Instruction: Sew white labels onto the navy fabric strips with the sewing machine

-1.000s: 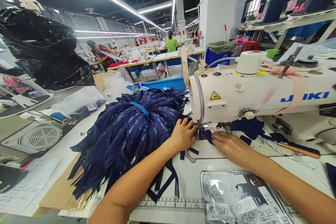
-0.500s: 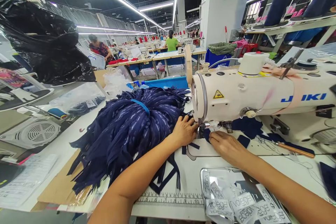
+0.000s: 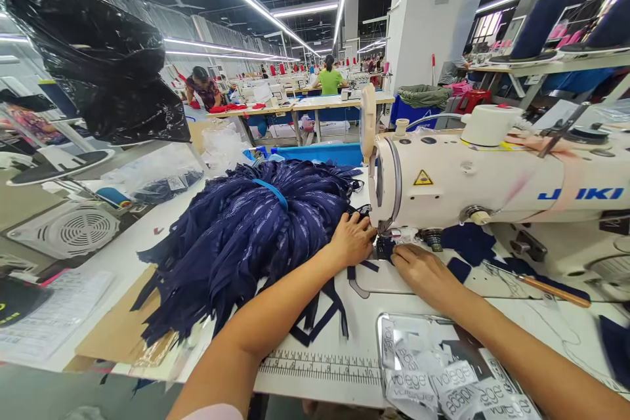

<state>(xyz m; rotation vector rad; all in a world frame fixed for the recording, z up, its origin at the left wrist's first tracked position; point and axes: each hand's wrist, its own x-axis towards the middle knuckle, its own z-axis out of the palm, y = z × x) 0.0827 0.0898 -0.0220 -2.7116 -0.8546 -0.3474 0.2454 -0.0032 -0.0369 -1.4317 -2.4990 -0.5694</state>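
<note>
A white sewing machine (image 3: 445,174) stands in front of me, its needle end just above both hands. Under the presser foot lies a small navy fabric piece (image 3: 385,248). My left hand (image 3: 352,240) is on the left of the needle, fingers bent down on dark navy fabric at the foot; their tips are partly hidden. From the right, my right hand (image 3: 424,270) pinches the edge of the navy piece between thumb and fingers. Beside my left forearm spreads a big bundle of navy lace-trimmed strips (image 3: 256,236), tied with a blue band (image 3: 270,193).
A clear tray (image 3: 381,367) of printed labels (image 3: 453,377) sits by my right forearm. Wooden-handled thread snippers (image 3: 554,290) and navy scraps (image 3: 467,243) lie to the right. A printed ruler (image 3: 319,367) runs along the table's front edge. A black plastic bag (image 3: 98,65) hangs at upper left.
The whole view has shifted slightly, so most things sit a little further right. Both hands stay by the needle, and the navy piece between them lies a bit differently under the foot.
</note>
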